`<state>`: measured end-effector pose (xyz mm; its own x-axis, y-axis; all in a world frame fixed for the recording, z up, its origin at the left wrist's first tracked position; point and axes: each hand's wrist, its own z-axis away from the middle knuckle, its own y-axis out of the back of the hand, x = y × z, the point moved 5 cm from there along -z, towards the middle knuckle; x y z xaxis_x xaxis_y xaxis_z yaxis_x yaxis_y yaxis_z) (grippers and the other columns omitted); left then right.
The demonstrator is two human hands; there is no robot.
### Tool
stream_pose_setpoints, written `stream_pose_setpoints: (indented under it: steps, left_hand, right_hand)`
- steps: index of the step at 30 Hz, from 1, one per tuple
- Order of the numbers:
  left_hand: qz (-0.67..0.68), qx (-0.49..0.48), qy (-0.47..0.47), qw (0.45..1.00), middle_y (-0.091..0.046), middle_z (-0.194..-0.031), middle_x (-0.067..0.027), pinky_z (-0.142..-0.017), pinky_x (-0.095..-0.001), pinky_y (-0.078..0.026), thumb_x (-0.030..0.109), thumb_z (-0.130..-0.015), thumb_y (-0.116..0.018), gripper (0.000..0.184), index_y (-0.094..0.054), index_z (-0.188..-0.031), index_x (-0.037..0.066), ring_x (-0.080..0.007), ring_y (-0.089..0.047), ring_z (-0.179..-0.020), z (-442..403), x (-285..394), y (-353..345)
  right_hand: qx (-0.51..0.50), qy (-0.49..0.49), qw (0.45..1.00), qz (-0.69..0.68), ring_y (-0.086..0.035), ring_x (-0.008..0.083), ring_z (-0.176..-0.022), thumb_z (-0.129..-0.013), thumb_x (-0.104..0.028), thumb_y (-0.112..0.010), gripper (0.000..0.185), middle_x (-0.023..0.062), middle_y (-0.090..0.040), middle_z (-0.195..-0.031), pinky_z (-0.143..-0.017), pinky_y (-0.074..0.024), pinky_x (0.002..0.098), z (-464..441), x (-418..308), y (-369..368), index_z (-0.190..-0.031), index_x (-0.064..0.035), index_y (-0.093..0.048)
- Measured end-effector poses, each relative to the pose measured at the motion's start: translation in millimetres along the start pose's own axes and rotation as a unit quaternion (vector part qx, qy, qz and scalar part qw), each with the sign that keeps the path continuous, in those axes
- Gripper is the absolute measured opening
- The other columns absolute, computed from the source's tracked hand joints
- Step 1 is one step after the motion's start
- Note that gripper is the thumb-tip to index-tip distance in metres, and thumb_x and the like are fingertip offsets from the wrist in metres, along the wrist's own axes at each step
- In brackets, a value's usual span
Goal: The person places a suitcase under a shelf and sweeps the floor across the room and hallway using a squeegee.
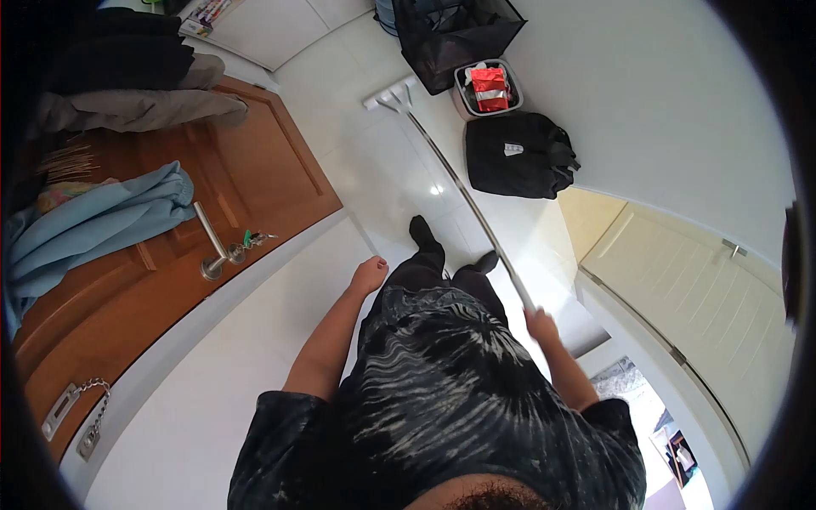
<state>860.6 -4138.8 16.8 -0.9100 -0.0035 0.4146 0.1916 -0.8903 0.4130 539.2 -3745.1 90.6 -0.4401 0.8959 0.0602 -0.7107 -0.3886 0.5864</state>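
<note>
My right hand [541, 325] is closed around the top end of a long metal pole, the handle of a mop [463, 191]. From that hand the pole slants up and away across the floor. Its wide, pale mop head [391, 95] rests on the glossy white tiles near the black bags. At my other side, my left hand [371, 274] hangs by my hip with its fingers curled in, and nothing shows in it. Whether the head is a sponge or a blade I cannot tell.
A wooden door [280, 161] with hanging clothes, a lever handle and keys stands open at left. Against the right wall are a black mesh bag [455, 38], a bin [463, 100] with a red packet, and a black backpack [510, 157]. A cream door [680, 272] is at right.
</note>
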Motion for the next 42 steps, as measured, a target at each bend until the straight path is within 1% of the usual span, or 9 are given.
stream_pose_setpoints:
  steps: [4,9,14,15,23,26,32,35,42]
  left_hand:
    - [-0.029,-0.039,0.003,0.999,-0.068,-0.102,-0.0151,-0.086,-0.0379,-0.05,0.029,-0.084,-0.058,0.032,-0.065,-0.106,0.006,-0.0323,-0.065,-0.097,-12.3,0.7,-25.5]
    - [-0.02,-0.035,-0.039,0.998,-0.069,-0.1,-0.0156,-0.086,-0.0385,-0.05,0.029,-0.085,-0.058,0.031,-0.065,-0.105,0.006,-0.0325,-0.065,-0.096,-10.4,34.8,-21.3]
    - [0.007,-0.017,-0.03,0.999,-0.069,-0.1,-0.0159,-0.085,-0.0386,-0.05,0.028,-0.085,-0.058,0.031,-0.065,-0.105,0.005,-0.0323,-0.065,-0.096,-10.7,51.9,-15.5]
    - [0.019,-0.007,-0.017,1.0,-0.069,-0.099,-0.0159,-0.085,-0.0385,-0.05,0.028,-0.085,-0.058,0.031,-0.065,-0.105,0.005,-0.0323,-0.065,-0.096,-10.3,45.8,-17.1]
    - [-0.001,0.035,0.044,0.998,-0.068,-0.105,-0.0159,-0.088,-0.0378,-0.049,0.029,-0.086,-0.057,0.032,-0.065,-0.106,0.005,-0.0306,-0.064,-0.101,43.3,30.3,-73.4]
    - [0.031,0.077,0.049,0.995,-0.068,-0.101,-0.0166,-0.087,-0.038,-0.049,0.03,-0.086,-0.057,0.033,-0.064,-0.106,0.004,-0.0313,-0.064,-0.098,74.0,24.8,-122.0]
    - [0.124,0.102,0.097,0.982,-0.068,-0.099,-0.0175,-0.084,-0.0382,-0.051,0.031,-0.086,-0.058,0.036,-0.064,-0.108,0.004,-0.0322,-0.066,-0.095,126.3,21.9,-249.7]
    - [0.015,0.066,0.082,0.994,-0.068,-0.102,-0.0169,-0.086,-0.0383,-0.05,0.033,-0.085,-0.058,0.038,-0.064,-0.109,0.004,-0.0316,-0.065,-0.099,151.8,46.0,-291.1]
    - [0.21,0.112,0.089,0.967,-0.068,-0.102,-0.0162,-0.085,-0.0365,-0.049,0.031,-0.089,-0.056,0.035,-0.063,-0.11,0.003,-0.0304,-0.065,-0.097,182.3,86.2,-338.8]
  right_hand:
    - [-0.104,-0.085,0.991,0.029,-0.062,0.0472,-0.094,-0.093,-0.054,-0.044,0.064,0.0325,-0.063,-0.095,-0.082,-0.0495,0.0532,160.2,133.3,-35.9,-0.116,0.0051,-0.05]
    - [-0.087,-0.094,0.989,0.07,-0.064,0.0455,-0.074,-0.092,-0.051,-0.048,0.052,0.0281,-0.064,-0.076,-0.069,-0.0516,0.0544,223.5,199.6,-53.0,-0.096,0.0011,-0.05]
    - [-0.077,-0.024,0.992,0.095,-0.065,0.0428,-0.08,-0.093,-0.051,-0.044,0.054,0.0248,-0.065,-0.082,-0.073,-0.0511,0.0534,133.4,129.9,-14.6,-0.111,-0.0002,-0.052]
    - [0.005,0.028,0.997,0.078,-0.064,0.0454,-0.073,-0.093,-0.05,-0.048,0.05,0.027,-0.065,-0.076,-0.066,-0.0514,0.0549,105.7,110.1,-11.4,-0.096,-0.0003,-0.053]
    - [0.045,0.226,0.973,0.003,-0.065,0.0407,-0.091,-0.095,-0.048,-0.042,0.052,0.024,-0.066,-0.094,-0.081,-0.0509,0.0499,-94.6,-136.3,89.3,-0.102,0.0012,-0.058]
    - [-0.055,0.218,0.974,-0.016,-0.063,0.0378,-0.101,-0.095,-0.04,-0.043,0.046,0.0229,-0.066,-0.106,-0.088,-0.0495,0.0473,-92.5,-180.9,118.1,-0.105,0.0012,-0.062]
    - [-0.015,0.208,0.977,0.036,-0.063,0.0355,-0.103,-0.093,-0.042,-0.047,0.045,0.0189,-0.064,-0.113,-0.088,-0.0496,0.047,-95.6,8.9,65.9,-0.108,-0.0024,-0.062]
    - [0.032,0.155,0.982,0.105,-0.065,0.041,-0.087,-0.092,-0.053,-0.046,0.053,0.0234,-0.067,-0.088,-0.075,-0.0515,0.0516,-83.5,190.0,40.3,-0.1,-0.002,-0.058]
    - [-0.113,0.025,0.975,0.189,-0.064,0.0436,-0.083,-0.092,-0.046,-0.051,0.042,0.0248,-0.065,-0.087,-0.073,-0.0499,0.0544,60.6,511.3,15.9,-0.101,-0.004,-0.05]
